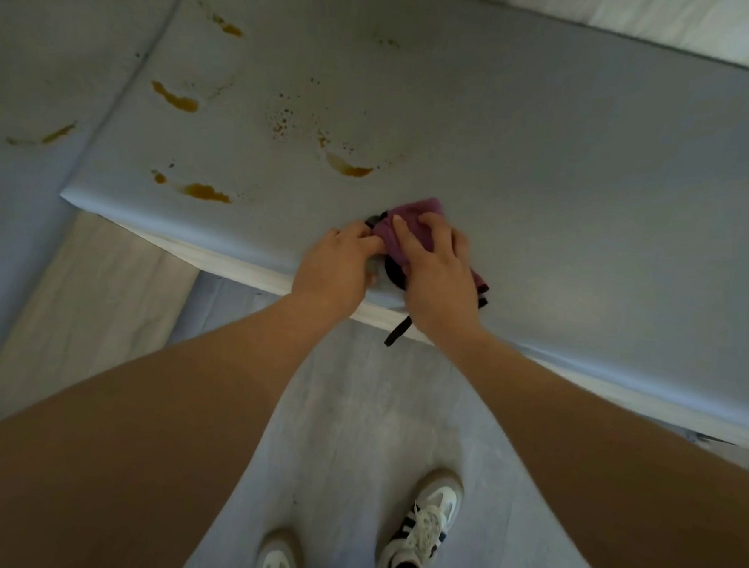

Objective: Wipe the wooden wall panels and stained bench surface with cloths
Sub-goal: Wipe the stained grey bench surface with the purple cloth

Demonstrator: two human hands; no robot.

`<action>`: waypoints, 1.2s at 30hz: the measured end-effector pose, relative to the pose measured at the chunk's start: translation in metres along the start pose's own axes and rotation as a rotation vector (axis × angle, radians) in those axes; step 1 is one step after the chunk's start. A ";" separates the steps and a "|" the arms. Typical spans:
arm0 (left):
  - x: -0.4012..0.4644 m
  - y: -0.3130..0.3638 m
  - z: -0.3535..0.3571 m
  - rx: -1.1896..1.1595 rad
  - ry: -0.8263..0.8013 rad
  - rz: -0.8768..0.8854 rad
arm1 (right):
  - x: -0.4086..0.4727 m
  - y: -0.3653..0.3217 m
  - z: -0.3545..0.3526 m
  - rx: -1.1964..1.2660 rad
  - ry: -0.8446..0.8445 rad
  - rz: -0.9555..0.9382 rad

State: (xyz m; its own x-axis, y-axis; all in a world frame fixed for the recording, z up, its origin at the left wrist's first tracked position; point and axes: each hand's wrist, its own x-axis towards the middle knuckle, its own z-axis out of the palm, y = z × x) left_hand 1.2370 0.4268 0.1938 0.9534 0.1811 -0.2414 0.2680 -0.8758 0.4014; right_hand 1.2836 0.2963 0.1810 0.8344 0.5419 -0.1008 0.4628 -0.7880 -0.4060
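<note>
My right hand (435, 270) presses the purple cloth (408, 224) flat, fingers spread, near the bench (592, 188) front edge; left hand (343, 259) fingers pinch it, bunching it to wipe.

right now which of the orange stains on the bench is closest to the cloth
The curved orange stain just above and left of the purple cloth. The other stains lie farther left, toward the bench's corner and on the neighbouring cushion.

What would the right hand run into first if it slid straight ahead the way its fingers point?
Probably the curved orange-brown stain. The right hand rests on a crumpled purple cloth on the pale blue-grey bench surface, fingers aimed up-left. Bare bench lies between; the exact line is uncertain.
</note>
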 end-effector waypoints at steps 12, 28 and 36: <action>0.021 -0.046 -0.035 0.013 0.190 -0.225 | -0.007 -0.019 0.021 0.070 0.085 -0.011; 0.038 -0.045 -0.052 0.096 0.000 -0.264 | 0.042 -0.014 0.001 -0.043 -0.177 -0.237; 0.058 -0.052 -0.069 0.197 -0.093 -0.271 | 0.136 0.020 -0.027 -0.138 -0.150 -0.039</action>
State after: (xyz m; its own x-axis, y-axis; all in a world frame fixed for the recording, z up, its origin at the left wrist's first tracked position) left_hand 1.2879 0.5138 0.2204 0.8317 0.3856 -0.3995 0.4695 -0.8725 0.1354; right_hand 1.4150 0.3461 0.1840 0.7658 0.6022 -0.2256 0.5394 -0.7925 -0.2846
